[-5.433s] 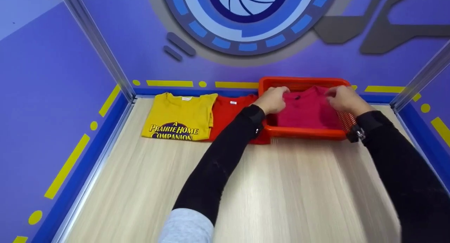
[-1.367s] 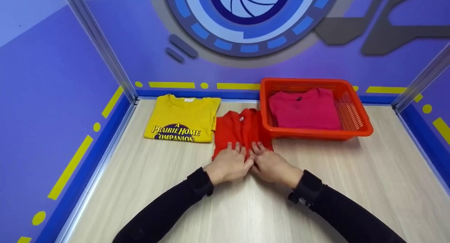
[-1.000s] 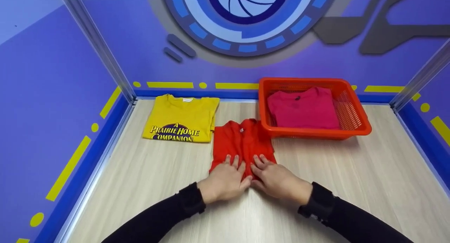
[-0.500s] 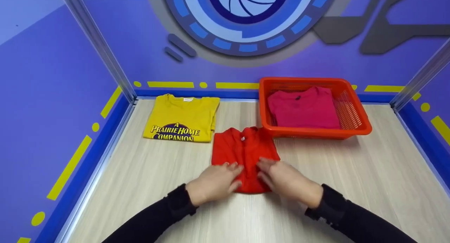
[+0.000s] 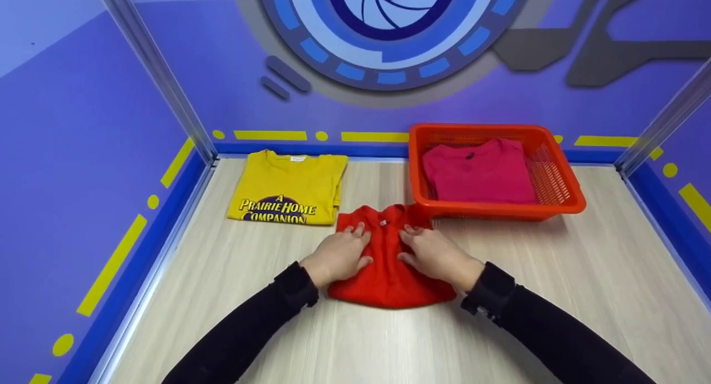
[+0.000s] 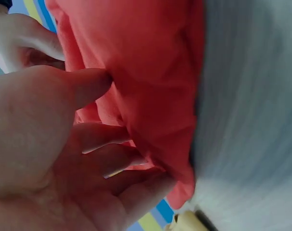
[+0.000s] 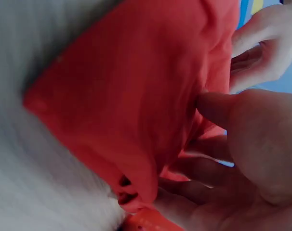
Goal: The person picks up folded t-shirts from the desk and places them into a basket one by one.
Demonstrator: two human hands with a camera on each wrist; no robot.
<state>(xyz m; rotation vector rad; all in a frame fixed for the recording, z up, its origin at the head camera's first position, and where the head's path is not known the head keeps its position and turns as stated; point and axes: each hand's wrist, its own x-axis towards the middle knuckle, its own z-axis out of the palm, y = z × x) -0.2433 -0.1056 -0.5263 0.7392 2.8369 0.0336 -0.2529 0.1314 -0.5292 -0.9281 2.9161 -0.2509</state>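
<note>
A folded red shirt (image 5: pixel 391 284) lies on the table in front of the person, its collar with a small white tag pointing away. On its left side rests the left hand (image 5: pixel 340 254), fingers and thumb spread apart on the cloth. The right hand (image 5: pixel 439 256) touches the right side in the same way. Lengthwise creases run between the hands, and the near edge fans out wide. Up close in the left wrist view, the thumb and fingertips press into the red cloth (image 6: pixel 151 82). In the right wrist view the shirt's near corner (image 7: pixel 54 96) lies flat on the table.
An orange plastic basket (image 5: pixel 500 210) stands against the back wall, its front left corner right by the red shirt's collar. Inside lies a folded pink shirt (image 5: pixel 483 173). A folded yellow shirt (image 5: pixel 289 184) with printed lettering lies at the back left. Blue panels enclose the table (image 5: pixel 222 273).
Earlier both hands were at the pink shirt in the basket. The red shirt has since been drawn toward the person. In the last half second the hands slid forward on it, toward the collar.
</note>
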